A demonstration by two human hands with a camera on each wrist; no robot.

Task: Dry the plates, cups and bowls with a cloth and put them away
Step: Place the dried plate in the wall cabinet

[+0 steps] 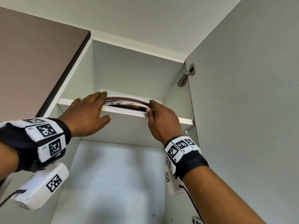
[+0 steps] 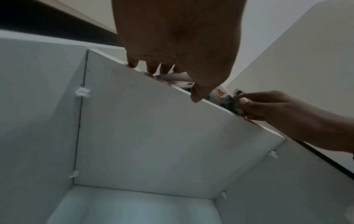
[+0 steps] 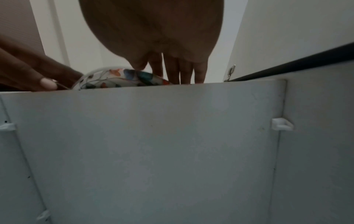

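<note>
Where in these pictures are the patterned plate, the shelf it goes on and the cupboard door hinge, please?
patterned plate [image 3: 122,78]: right wrist view, on its leaf-printed underside.
shelf [image 1: 124,110]: head view, on its white front edge.
cupboard door hinge [image 1: 186,75]: head view, on the metal arm.

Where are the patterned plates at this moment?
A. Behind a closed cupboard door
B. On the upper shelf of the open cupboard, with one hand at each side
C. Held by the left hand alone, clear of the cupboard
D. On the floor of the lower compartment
B. The head view shows the plates lying on the upper shelf, with the left hand and the right hand at opposite edges; the door stands open.
</note>
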